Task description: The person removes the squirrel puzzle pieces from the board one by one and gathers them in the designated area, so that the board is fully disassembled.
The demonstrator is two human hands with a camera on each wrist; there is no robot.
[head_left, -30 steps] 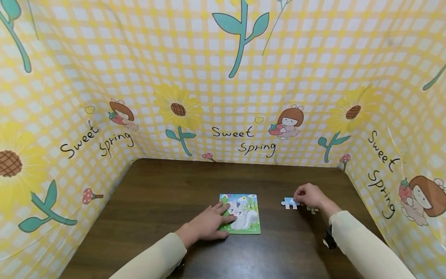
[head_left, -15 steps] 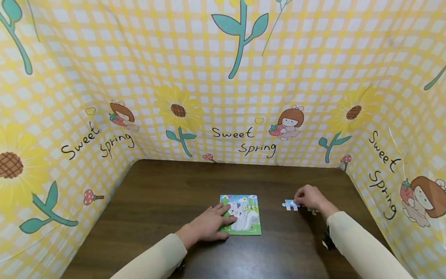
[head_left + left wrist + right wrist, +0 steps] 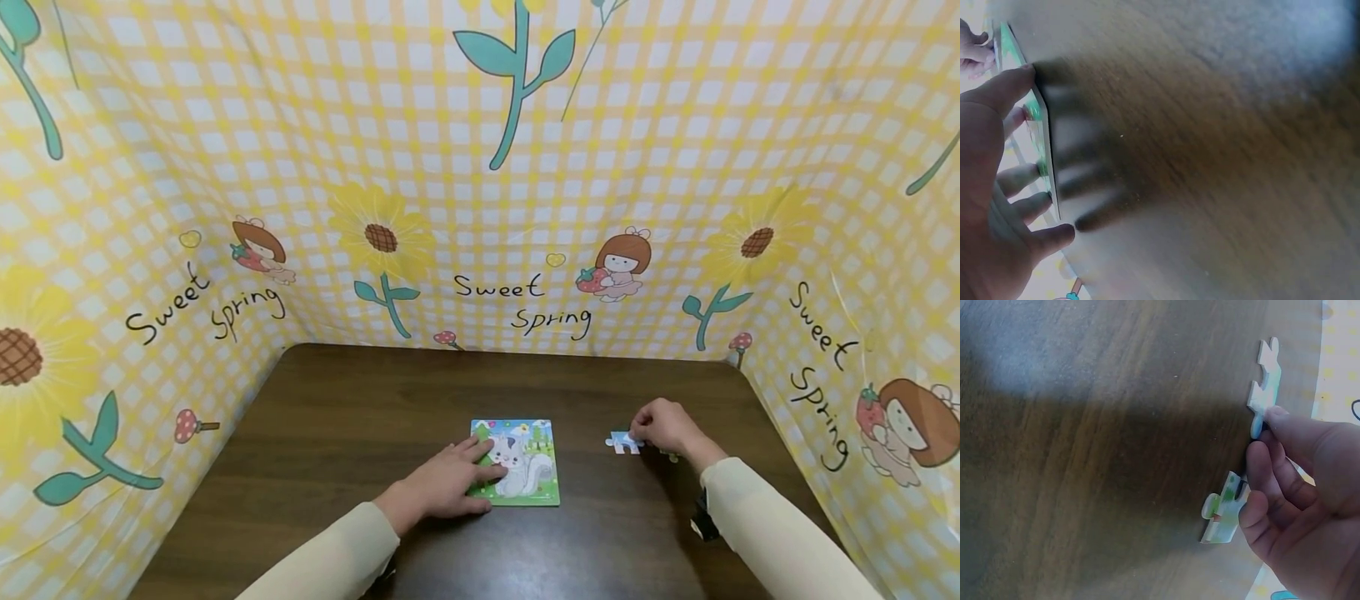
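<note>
In the head view my left hand [image 3: 442, 485] rests with spread, straight fingers on the left side of a square jigsaw puzzle [image 3: 536, 487] picturing a white squirrel-like animal. Its thumb and fingers also show along the puzzle's edge [image 3: 1045, 125] in the left wrist view. To the right, my right hand [image 3: 666, 425] pinches the end of a blue and white puzzle piece [image 3: 1266, 381] between thumb and curled fingers. Just below those fingers lies a second, green puzzle piece [image 3: 1225, 515], partly hidden by the hand in the head view.
Both hands work over a dark brown wooden table [image 3: 375, 392]. A yellow checked cloth [image 3: 480, 208] with flowers and lettering encloses its back and sides. A dark strap-like device [image 3: 703, 518] sits at the right wrist.
The right hand has shifted very slightly and now covers more of the green piece in the head view. My left hand and the puzzle have stayed in place.
</note>
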